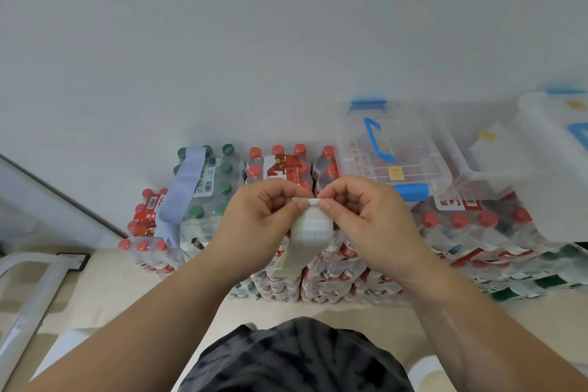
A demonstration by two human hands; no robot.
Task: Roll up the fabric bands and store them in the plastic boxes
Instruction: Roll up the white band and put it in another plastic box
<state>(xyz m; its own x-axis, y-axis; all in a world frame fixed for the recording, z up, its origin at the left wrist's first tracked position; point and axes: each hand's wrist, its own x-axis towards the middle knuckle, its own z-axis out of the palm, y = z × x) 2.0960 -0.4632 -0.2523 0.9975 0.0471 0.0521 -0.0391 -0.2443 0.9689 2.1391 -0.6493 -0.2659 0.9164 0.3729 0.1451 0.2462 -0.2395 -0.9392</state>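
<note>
My left hand and my right hand pinch the top end of a pale green fabric band between thumbs and forefingers, at chest height above the bottle packs. A small fold or roll sits at the band's top; the rest hangs down toward the lower left. A light blue fabric band lies draped over the green-capped bottle pack at the left. A clear plastic box with blue handle and blue latches rests on the bottle packs behind my right hand. More clear plastic boxes stand at the far right.
Shrink-wrapped packs of water bottles, red-capped and green-capped, are stacked against a white wall. A white metal frame stands at the lower left on the beige floor. My dark shorts fill the bottom centre.
</note>
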